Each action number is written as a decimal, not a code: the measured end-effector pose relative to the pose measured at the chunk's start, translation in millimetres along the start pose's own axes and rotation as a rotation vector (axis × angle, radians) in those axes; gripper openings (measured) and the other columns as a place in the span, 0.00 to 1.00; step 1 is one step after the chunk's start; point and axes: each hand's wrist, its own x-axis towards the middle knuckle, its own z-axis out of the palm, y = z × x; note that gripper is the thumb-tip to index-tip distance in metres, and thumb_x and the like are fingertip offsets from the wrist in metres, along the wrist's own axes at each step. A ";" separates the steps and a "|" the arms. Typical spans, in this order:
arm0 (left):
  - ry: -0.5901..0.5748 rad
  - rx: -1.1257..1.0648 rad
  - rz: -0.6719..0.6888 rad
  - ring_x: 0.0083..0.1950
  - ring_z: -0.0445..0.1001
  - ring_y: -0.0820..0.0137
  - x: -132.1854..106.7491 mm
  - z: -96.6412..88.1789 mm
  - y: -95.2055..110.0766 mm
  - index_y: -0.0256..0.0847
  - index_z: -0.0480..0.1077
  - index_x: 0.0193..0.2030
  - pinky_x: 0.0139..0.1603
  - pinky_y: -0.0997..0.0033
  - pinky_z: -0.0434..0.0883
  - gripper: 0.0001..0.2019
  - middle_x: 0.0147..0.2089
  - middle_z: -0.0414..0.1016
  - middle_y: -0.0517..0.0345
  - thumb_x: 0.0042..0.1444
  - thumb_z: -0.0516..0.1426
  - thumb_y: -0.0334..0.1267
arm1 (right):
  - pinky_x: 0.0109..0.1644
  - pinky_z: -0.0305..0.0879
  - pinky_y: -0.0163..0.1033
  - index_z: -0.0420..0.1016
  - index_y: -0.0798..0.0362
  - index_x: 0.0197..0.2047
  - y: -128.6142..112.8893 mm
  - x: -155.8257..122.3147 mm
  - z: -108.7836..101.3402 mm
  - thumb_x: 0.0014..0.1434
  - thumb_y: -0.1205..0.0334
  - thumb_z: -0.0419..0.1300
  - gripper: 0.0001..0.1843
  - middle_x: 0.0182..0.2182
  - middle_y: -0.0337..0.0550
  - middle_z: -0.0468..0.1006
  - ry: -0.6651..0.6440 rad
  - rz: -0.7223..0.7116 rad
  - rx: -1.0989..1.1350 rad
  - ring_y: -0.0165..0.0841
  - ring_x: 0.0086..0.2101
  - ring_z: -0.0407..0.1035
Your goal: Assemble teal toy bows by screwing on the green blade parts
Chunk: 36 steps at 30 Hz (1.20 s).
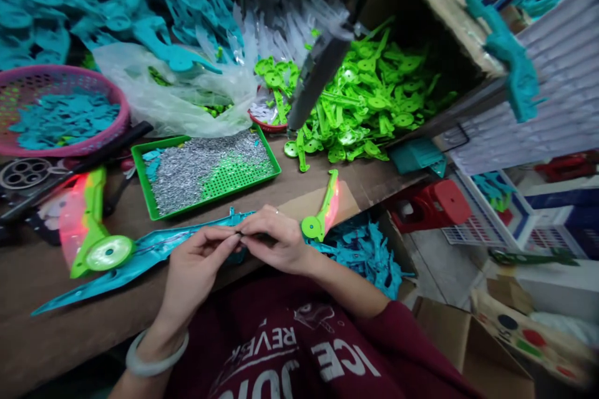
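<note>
My left hand point(196, 262) and my right hand point(274, 240) meet fingertip to fingertip at the table's near edge, both pinched on a small dark piece I cannot make out. Under them lies a long teal plastic toy blade point(140, 255) with a green round hub point(110, 252) at its left. My left wrist wears a pale bangle point(156, 355). Just right of my right hand a green handle part point(322, 212) with a glowing red side rests on the table.
A green tray point(262, 143) of small silver screws sits behind my hands. A pink basket point(119, 118) of teal pieces stands left. Green parts point(374, 100) spill from a cardboard box point(440, 6). Teal parts point(93, 6) heap at the back. A dark tool point(322, 62) hangs overhead.
</note>
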 end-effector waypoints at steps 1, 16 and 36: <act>-0.007 0.004 0.006 0.32 0.80 0.75 1.3 -1.0 -0.6 0.42 0.78 0.34 0.37 0.79 0.78 0.07 0.34 0.82 0.62 0.54 0.68 0.41 | 0.45 0.76 0.41 0.71 0.51 0.43 1.8 -0.2 -0.8 0.65 0.67 0.60 0.04 0.37 0.44 0.84 -0.009 0.002 0.002 0.31 0.39 0.79; -0.207 -0.033 0.013 0.35 0.80 0.69 -5.1 4.4 4.2 0.39 0.72 0.35 0.38 0.68 0.78 0.10 0.34 0.79 0.56 0.61 0.63 0.43 | 0.46 0.72 0.41 0.69 0.51 0.51 5.1 -7.2 -26.6 0.61 0.76 0.61 0.18 0.39 0.44 0.76 -0.303 -0.073 0.025 0.33 0.40 0.73; -0.395 0.773 0.407 0.66 0.66 0.57 7.2 -1.9 1.9 0.38 0.67 0.60 0.68 0.49 0.66 0.24 0.64 0.68 0.45 0.57 0.48 0.22 | 0.45 0.67 0.39 0.73 0.55 0.38 21.7 84.0 -53.5 0.58 0.76 0.54 0.10 0.37 0.43 0.74 -0.904 -0.068 0.282 0.31 0.39 0.68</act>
